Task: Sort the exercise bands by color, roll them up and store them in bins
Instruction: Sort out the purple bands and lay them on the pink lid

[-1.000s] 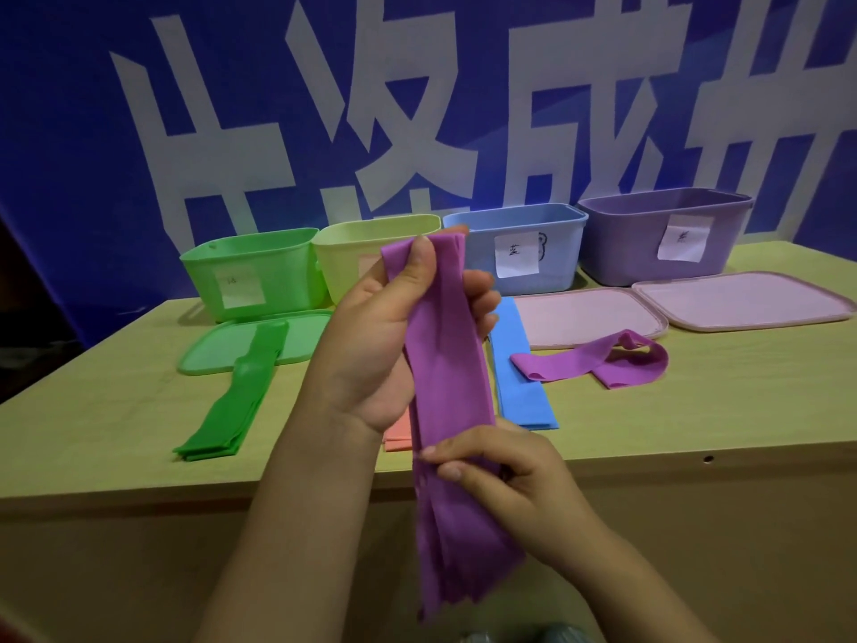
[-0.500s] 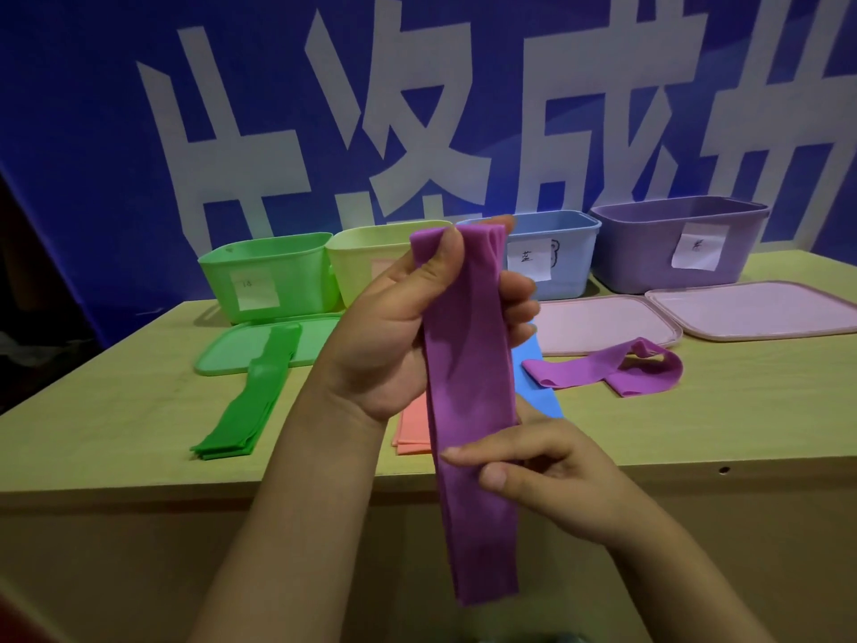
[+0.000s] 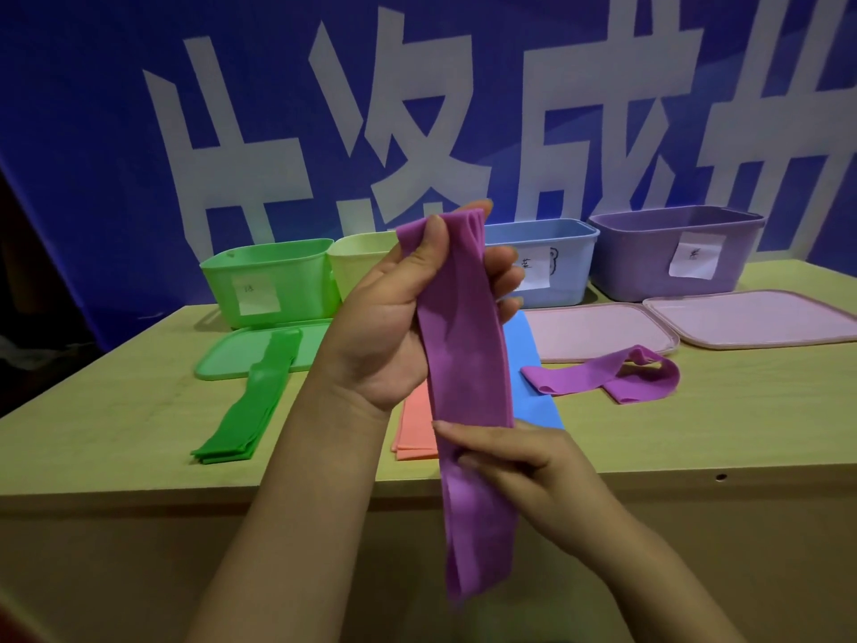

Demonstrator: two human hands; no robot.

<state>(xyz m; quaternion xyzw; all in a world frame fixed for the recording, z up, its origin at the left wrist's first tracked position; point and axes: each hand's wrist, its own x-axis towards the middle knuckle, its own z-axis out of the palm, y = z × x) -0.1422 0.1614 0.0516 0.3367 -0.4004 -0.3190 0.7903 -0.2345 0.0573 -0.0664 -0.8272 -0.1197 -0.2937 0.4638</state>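
The left hand point(image 3: 389, 331) held the purple band point(image 3: 468, 392) pinched at its top above the desk point(image 3: 695, 410), the right hand point(image 3: 524, 461) in a closed grip at mid-length; its free tail hung loose, so layers could slip and skew any roll

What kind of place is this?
Probably a staged demo or recording setup, not a home: a big blue banner with white characters hangs behind a plain wooden table where labelled coloured bins stand in a row.
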